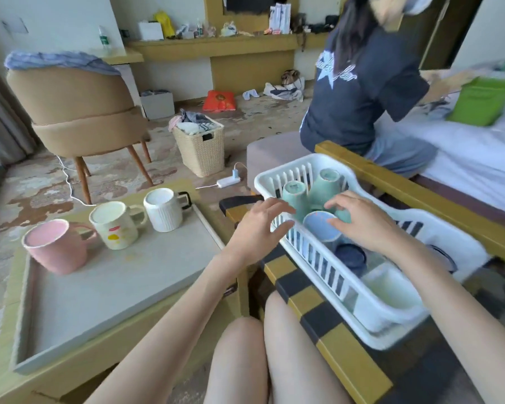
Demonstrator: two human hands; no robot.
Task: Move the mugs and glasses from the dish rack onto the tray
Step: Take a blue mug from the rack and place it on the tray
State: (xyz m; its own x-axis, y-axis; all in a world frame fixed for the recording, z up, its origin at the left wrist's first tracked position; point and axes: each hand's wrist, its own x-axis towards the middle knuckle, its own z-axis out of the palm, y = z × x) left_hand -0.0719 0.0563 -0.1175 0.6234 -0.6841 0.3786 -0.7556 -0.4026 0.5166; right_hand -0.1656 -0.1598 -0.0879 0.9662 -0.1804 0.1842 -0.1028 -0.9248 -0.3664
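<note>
A white plastic dish rack sits on a yellow and black table at the right. Inside it stand two upside-down green cups, a blue mug, a dark blue cup and a pale green cup. The grey tray at the left holds three upside-down mugs: pink, cream with red and yellow marks, and white ribbed. My left hand hovers with spread fingers at the rack's left rim. My right hand reaches over the blue mug, fingers relaxed, holding nothing.
Another person sits on a bench just behind the rack, beside a bed. A wicker basket, a tan chair and a power bank with cable stand on the floor beyond the tray.
</note>
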